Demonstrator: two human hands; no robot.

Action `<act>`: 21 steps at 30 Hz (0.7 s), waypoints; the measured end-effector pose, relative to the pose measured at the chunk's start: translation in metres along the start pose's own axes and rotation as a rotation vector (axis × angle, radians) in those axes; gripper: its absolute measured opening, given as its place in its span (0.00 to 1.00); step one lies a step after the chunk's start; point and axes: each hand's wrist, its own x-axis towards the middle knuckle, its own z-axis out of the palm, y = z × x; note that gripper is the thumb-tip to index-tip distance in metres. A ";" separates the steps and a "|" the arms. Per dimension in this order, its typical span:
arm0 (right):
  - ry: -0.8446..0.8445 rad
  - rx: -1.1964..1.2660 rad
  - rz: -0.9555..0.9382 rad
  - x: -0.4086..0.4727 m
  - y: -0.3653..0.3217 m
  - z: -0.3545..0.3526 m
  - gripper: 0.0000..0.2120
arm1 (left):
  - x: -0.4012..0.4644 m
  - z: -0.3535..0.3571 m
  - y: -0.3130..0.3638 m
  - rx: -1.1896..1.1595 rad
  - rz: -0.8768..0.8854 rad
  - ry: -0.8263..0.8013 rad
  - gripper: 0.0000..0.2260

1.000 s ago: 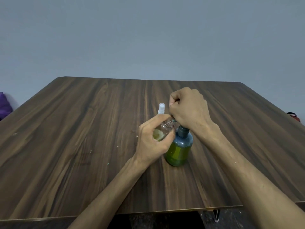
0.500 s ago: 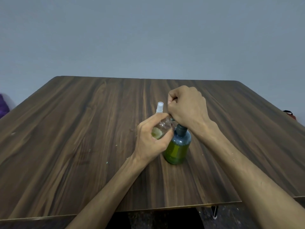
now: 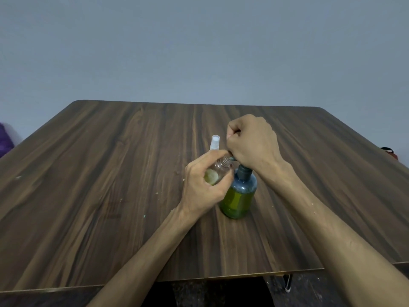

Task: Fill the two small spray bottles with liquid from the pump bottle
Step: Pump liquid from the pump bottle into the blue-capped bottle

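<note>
On a wooden table (image 3: 110, 173), the left hand (image 3: 203, 187) grips a tilted clear spray bottle (image 3: 218, 171) at the pump bottle's (image 3: 239, 196) ten o'clock. A capped sprayer (image 3: 215, 142) stands behind. The right hand (image 3: 252, 140), fisted, covers the pump head.

pump bottle (image 3: 238, 199): green, blue-grey top | table (image 3: 110, 173): dark wood grain | wall (image 3: 199, 52): grey

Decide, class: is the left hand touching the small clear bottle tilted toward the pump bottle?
Touching. The head view shows the left hand wrapped around the small clear bottle, fingers and thumb curled against its body with no gap.
</note>
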 end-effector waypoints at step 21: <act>0.032 -0.012 0.012 0.002 -0.001 -0.001 0.10 | 0.001 0.000 -0.002 -0.020 -0.007 -0.007 0.10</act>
